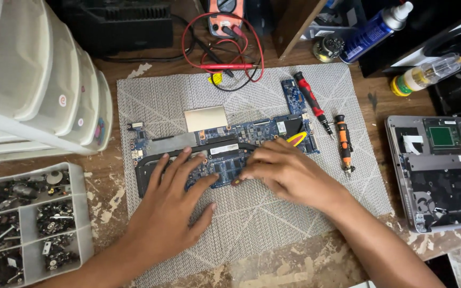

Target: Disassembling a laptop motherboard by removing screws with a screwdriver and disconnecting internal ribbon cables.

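Observation:
A blue laptop motherboard (252, 133) with a black heat pipe lies on a grey woven mat (252, 213). My left hand (174, 200) rests flat on the board's lower left part, fingers spread. My right hand (286, 170) is curled over the board's middle, gripping a small tool with a yellow handle (296, 140) that pokes out above my fingers; its tip is hidden under the hand. A small blue circuit board (292, 95) lies apart at the mat's top.
A red-black screwdriver (311, 101) and an orange-black screwdriver (343, 141) lie right of the board. An open laptop chassis (438, 170) sits at right. A compartment tray of screws (25, 224) is at lower left, plastic drawers (38, 80) upper left, a multimeter with leads (225, 21) behind, bottles (428, 72) upper right.

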